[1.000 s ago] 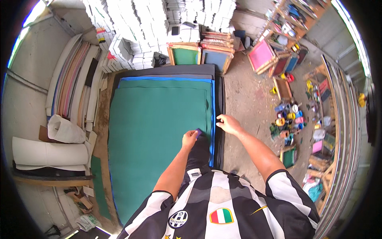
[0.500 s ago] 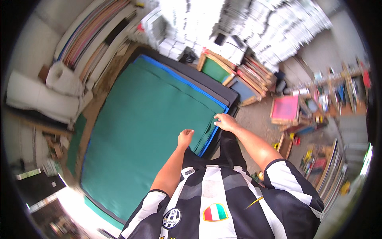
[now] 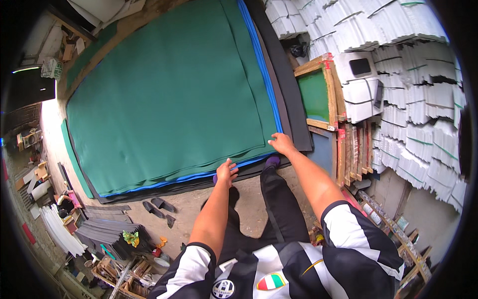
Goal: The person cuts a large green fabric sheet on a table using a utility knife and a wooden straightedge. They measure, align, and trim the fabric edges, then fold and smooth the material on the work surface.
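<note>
A large green sheet (image 3: 169, 94) lies flat on top of a stack, its near edge slightly wavy. Blue sheets (image 3: 264, 65) and black sheets (image 3: 294, 99) show beneath it along the right side. My right hand (image 3: 282, 144) is over the near right corner of the stack, thumb and forefinger apart with nothing visible between them. Just past the near edge, my left hand (image 3: 227, 172) hovers with its fingers loosely spread, holding nothing. Whether either hand touches the sheets I cannot tell.
Wood-framed screens (image 3: 318, 94) lean right of the stack, before bundled white piles (image 3: 418, 94). My feet stand at the near edge. Black slippers (image 3: 160, 205) lie on the floor at left, near dark strips (image 3: 107, 231) and a wooden crate of odds and ends (image 3: 119, 276).
My view has turned left and down, so the stack now sits more squarely before me. Both hands remain by its near right corner, and the left hand's fingers look more spread.
</note>
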Demonstrator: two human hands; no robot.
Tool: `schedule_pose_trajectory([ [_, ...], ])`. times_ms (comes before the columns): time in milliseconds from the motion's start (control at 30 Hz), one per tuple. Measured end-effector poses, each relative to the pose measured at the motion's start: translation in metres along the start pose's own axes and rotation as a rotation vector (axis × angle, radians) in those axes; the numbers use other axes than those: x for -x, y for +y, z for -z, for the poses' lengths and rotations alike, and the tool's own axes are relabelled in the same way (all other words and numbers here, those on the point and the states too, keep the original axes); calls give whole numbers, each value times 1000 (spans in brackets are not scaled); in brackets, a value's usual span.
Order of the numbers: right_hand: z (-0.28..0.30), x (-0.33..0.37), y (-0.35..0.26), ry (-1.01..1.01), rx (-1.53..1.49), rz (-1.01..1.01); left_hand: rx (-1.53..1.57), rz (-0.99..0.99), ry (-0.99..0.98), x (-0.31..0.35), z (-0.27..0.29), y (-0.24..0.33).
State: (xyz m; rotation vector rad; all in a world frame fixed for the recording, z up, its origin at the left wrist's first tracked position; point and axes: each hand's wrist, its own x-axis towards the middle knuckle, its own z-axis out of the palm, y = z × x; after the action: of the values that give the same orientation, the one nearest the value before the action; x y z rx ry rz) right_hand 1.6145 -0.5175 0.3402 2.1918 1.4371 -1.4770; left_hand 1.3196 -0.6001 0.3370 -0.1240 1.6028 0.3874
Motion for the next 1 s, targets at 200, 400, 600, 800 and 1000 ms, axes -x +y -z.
schedule_pose_trajectory([
  [200, -83, -111, 83, -106, -113, -34, 417, 105, 50, -122, -12, -73],
  [400, -161, -216, 108, 149, -121, 22, 630, 72, 296, -257, -5, -97],
  [600, -196, -238, 99, 291, -176, -165, 630, 79, 503, -303, 12, -103],
  [800, -212, -239, 111, 403, -159, -120, 586, 116, 558, -325, 28, -115],
  [1000, -196, -235, 110, 323, -182, -193, 634, 137, 571, -338, 36, -115],
])
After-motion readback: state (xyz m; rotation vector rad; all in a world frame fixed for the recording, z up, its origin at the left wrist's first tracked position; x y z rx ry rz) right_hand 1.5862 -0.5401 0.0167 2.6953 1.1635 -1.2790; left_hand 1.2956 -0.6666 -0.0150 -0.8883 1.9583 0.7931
